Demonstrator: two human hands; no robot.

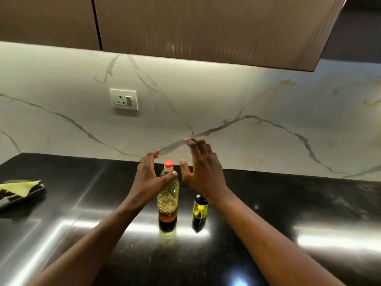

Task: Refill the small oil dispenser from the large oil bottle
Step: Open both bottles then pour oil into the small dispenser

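A large clear plastic oil bottle (168,200) with a red cap stands upright on the black counter, mostly filled with yellow oil. To its right stands the small oil dispenser (200,209), dark-topped, with yellow oil inside. My left hand (149,176) is at the bottle's upper left, its thumb touching the bottle's shoulder and its fingers spread behind. My right hand (203,170) hovers to the right of the cap, fingers spread and holding nothing, above and behind the dispenser.
The glossy black counter (268,234) runs to a marble backsplash with a wall socket (124,99). A dark tray with a yellow-green cloth (19,188) lies at the far left. Brown wall cabinets (206,27) hang overhead.
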